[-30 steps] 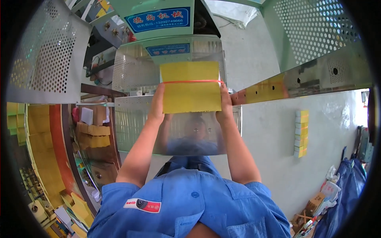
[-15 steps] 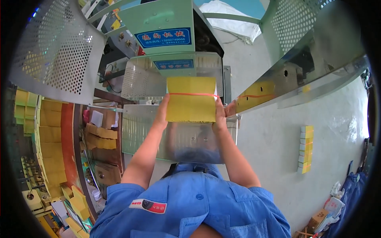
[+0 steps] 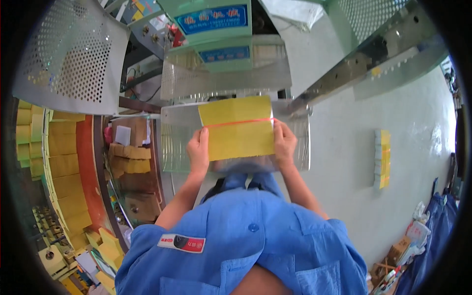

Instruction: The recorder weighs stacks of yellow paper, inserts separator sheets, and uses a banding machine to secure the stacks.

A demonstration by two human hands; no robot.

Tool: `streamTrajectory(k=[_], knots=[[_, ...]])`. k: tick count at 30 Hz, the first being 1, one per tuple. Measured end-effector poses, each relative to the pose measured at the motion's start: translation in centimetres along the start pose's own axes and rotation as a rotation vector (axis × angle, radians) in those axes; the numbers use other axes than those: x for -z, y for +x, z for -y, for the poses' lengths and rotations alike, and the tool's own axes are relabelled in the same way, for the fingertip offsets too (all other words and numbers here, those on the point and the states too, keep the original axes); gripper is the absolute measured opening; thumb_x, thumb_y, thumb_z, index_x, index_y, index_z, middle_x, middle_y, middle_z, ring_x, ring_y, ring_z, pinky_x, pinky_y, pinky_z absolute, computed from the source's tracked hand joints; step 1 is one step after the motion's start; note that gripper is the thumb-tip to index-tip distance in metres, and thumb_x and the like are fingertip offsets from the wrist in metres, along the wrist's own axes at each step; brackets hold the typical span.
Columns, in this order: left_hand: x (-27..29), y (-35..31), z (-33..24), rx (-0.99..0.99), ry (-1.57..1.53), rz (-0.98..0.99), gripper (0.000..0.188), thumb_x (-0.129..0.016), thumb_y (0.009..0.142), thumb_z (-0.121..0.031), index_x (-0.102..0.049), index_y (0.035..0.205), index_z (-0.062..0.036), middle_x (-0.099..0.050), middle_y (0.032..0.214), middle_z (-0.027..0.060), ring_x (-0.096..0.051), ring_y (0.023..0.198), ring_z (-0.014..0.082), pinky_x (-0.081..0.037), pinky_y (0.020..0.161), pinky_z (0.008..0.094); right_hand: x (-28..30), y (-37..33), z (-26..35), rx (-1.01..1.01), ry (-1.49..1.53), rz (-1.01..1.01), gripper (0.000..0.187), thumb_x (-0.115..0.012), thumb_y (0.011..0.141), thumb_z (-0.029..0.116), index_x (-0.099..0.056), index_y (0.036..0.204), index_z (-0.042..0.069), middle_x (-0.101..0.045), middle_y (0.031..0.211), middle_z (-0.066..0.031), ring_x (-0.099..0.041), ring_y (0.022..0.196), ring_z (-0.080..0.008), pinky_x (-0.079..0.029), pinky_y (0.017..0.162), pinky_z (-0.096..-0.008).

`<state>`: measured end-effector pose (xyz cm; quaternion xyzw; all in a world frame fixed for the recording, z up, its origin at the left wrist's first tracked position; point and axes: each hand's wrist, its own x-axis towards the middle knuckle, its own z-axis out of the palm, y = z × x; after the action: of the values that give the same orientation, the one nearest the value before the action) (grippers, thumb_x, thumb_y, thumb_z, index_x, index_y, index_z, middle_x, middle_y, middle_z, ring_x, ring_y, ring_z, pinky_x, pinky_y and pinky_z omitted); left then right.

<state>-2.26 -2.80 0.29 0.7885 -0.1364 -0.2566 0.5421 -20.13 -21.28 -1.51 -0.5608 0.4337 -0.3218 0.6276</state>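
Note:
A yellow-covered bundle (image 3: 241,140), seemingly paper, with a pink-red strap (image 3: 236,122) around its middle, is between my two hands. My left hand (image 3: 198,151) is closed on its left side, thumb lying near the strap. At the opposite side, my right hand (image 3: 285,142) grips the edge just below the strap's end. Under the bundle is a shiny metal tray (image 3: 177,142); whether the two touch I cannot tell.
Beyond the tray stands a pale green machine (image 3: 211,22) with a clear cover (image 3: 221,73). A perforated grey panel (image 3: 73,59) is at left, above yellow stacks (image 3: 64,162). A metal beam (image 3: 354,69) slants along the right. A strapped yellow stack (image 3: 385,160) stands on the floor.
The bundle and both hands have come away from the machine, nearer my body, and the bundle is now slightly tilted. Both hands keep hold of it. The whole view has shifted.

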Motion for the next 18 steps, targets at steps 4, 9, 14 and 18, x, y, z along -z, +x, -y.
streamTrajectory(k=[4, 9, 14, 18], knots=[[1.4, -0.6, -0.2, -0.157, 0.032, -0.093, 0.024, -0.058, 0.096, -0.020, -0.060, 0.111, -0.0007, -0.064, 0.105, 0.0074, -0.058, 0.096, 0.0130, -0.048, 0.081, 0.0296, 1.1, -2.2, 1.2, 0.113, -0.165, -0.090, 0.013, -0.059, 0.092, 0.007, -0.067, 0.097, -0.002, -0.065, 0.091, -0.0008, -0.060, 0.078, -0.0079, -0.049, 0.073, -0.0242], [1.6, 0.7, -0.4, -0.225, -0.235, 0.032, 0.020, -0.061, 0.093, -0.011, -0.059, 0.111, -0.0015, -0.063, 0.103, 0.0053, -0.058, 0.096, 0.0124, -0.047, 0.085, 0.0281, 0.2, -0.1, 2.6, -0.003, 0.221, 0.020, 0.013, -0.057, 0.093, 0.005, -0.064, 0.101, -0.001, -0.064, 0.091, -0.0015, -0.058, 0.084, -0.0075, -0.048, 0.076, -0.0232], [2.3, 1.1, 0.4, -0.191, -0.281, 0.159, 0.011, -0.060, 0.094, -0.009, -0.058, 0.102, -0.0016, -0.060, 0.096, 0.0034, -0.056, 0.090, 0.0109, -0.045, 0.085, 0.0266, -1.4, 0.4, 1.3, -0.007, 0.404, 0.033, 0.011, -0.055, 0.094, 0.006, -0.062, 0.099, 0.000, -0.063, 0.092, -0.0008, -0.056, 0.082, -0.0067, -0.047, 0.076, -0.0226], [2.8, 1.0, 0.7, -0.205, -0.207, 0.175, 0.010, -0.059, 0.095, -0.010, -0.058, 0.101, -0.0026, -0.059, 0.094, 0.0028, -0.054, 0.089, 0.0099, -0.045, 0.084, 0.0262, -0.7, 0.8, -0.6, -0.045, 0.361, 0.009, 0.011, -0.055, 0.094, 0.010, -0.061, 0.099, 0.001, -0.063, 0.097, -0.0028, -0.057, 0.084, -0.0082, -0.048, 0.076, -0.0234]])
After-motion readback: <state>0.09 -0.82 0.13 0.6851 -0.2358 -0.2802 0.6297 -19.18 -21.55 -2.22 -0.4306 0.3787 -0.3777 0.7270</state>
